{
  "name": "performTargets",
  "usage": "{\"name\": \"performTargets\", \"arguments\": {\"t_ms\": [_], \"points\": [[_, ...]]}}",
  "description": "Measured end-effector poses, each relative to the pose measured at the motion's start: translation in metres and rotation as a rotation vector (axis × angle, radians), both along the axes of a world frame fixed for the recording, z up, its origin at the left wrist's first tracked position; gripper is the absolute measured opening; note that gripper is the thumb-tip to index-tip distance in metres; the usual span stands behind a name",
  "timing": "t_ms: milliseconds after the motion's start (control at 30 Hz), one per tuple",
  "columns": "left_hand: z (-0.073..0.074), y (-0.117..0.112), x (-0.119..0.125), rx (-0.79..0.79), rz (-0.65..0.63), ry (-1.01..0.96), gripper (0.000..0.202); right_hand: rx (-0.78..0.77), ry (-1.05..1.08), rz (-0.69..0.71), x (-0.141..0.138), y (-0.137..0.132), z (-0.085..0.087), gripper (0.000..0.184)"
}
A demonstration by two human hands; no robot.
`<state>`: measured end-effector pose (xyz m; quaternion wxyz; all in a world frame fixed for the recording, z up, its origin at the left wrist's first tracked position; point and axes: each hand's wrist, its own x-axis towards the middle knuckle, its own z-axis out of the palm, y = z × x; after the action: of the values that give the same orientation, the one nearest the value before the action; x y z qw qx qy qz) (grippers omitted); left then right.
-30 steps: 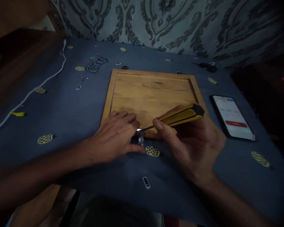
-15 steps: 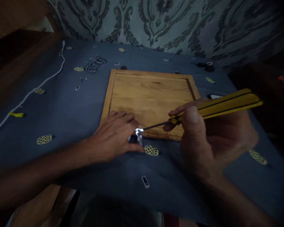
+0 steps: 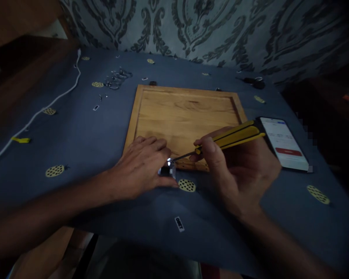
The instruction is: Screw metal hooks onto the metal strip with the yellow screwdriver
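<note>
A square wooden board lies on a blue cloth. My left hand rests at the board's near edge, its fingers pinched on a small shiny metal fitting held against that edge. My right hand grips a screwdriver with a yellow and black handle. The thin shaft slants down to the left, and its tip meets the top of the metal fitting.
A phone with a lit screen lies right of the board. Several small metal parts sit at the back left, near a white cable. A dark object lies at the back right. A patterned wall stands behind.
My right hand swung the screwdriver handle out to the right and higher, then brought it back down and left. The tip stayed at the fitting. My left hand has not moved.
</note>
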<state>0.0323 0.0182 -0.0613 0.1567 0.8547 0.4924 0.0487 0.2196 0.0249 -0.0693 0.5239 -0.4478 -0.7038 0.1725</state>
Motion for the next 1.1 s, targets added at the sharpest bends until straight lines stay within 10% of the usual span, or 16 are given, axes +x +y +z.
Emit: {"name": "performTargets", "arguments": {"t_ms": [1100], "points": [[-0.001, 0.0, 0.0, 0.001, 0.001, 0.004, 0.056, 0.04, 0.016, 0.034, 0.001, -0.002, 0.006, 0.011]]}}
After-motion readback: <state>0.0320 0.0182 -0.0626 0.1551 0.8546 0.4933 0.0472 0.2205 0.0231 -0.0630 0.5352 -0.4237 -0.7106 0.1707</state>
